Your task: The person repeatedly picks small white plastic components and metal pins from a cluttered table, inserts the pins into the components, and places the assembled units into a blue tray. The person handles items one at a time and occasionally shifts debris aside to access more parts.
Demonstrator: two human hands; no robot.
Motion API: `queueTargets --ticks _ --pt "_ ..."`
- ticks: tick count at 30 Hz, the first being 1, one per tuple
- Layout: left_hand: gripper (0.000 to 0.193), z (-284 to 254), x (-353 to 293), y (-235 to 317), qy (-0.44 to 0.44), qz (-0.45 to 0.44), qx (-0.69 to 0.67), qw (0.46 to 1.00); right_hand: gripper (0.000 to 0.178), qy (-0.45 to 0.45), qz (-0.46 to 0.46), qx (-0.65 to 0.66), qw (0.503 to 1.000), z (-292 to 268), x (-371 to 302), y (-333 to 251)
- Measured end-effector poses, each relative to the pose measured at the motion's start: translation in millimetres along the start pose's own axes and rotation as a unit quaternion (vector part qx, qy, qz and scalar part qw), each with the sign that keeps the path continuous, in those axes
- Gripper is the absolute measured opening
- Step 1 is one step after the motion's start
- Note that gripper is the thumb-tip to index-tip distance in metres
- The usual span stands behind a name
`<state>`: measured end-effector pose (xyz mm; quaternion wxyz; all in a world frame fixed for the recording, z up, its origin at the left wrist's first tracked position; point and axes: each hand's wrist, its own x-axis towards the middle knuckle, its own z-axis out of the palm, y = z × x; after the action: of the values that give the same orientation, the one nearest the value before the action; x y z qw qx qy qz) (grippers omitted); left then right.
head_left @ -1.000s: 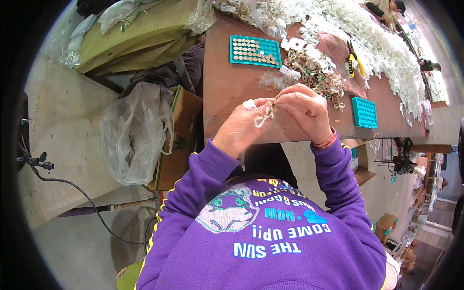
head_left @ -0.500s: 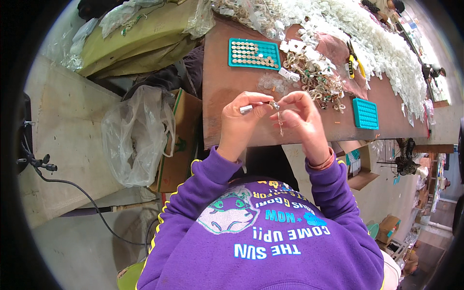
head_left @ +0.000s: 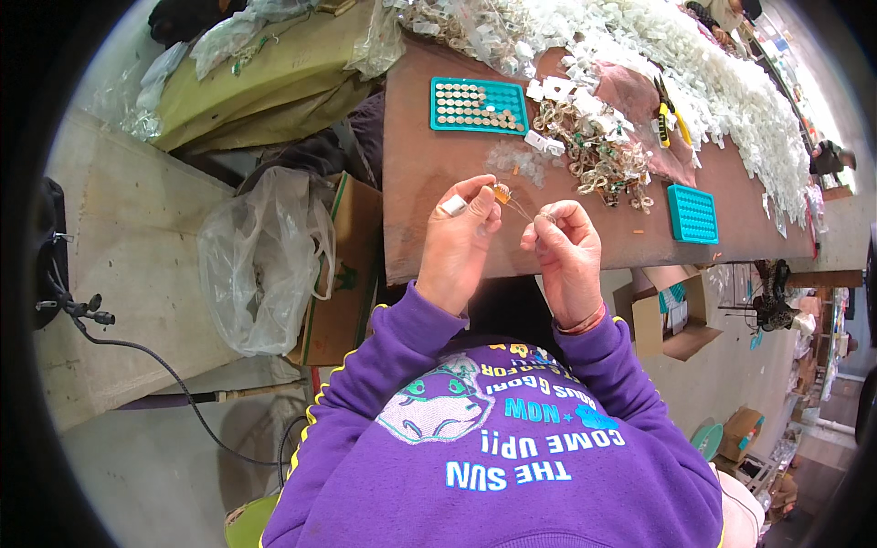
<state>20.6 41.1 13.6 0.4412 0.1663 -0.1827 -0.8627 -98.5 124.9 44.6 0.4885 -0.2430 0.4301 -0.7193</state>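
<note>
My left hand (head_left: 457,251) pinches a small orange-and-silver part (head_left: 501,193) between thumb and fingertips, above the front of the brown table. Thin pale wires (head_left: 521,210) run from that part across to my right hand (head_left: 571,260), whose thumb and forefinger are closed on their far end. A small white piece (head_left: 453,205) sits against the fingers of my left hand; whether it is held or wrapped on a finger I cannot tell. Just beyond my hands lie small clear plastic bits (head_left: 516,163) and bundles of coiled wire with white and green ends (head_left: 598,151).
Round silvery discs fill much of a teal tray (head_left: 433,106) at the back left. Another teal tray (head_left: 692,215) lies near the table's right front. Yellow-and-black pliers (head_left: 671,114) rest on a reddish cloth (head_left: 630,91), beside a large heap of white plastic pieces (head_left: 731,110). A bag-topped cardboard box (head_left: 343,274) stands left.
My right hand has moved down a little, drawing the wires out between my hands. The left hand has turned, bringing the part's orange side into view.
</note>
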Motion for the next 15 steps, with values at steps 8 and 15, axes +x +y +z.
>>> queueTargets --ticks 8,15 --pt "0.018 11 -3 -3 0.042 0.107 0.223 0.968 0.024 -0.001 -0.379 -0.541 0.751 0 15 -17" --pt "0.026 18 -7 -9 0.065 0.041 0.236 0.969 0.017 -0.018 -0.38 -0.56 0.736 3 25 -9"
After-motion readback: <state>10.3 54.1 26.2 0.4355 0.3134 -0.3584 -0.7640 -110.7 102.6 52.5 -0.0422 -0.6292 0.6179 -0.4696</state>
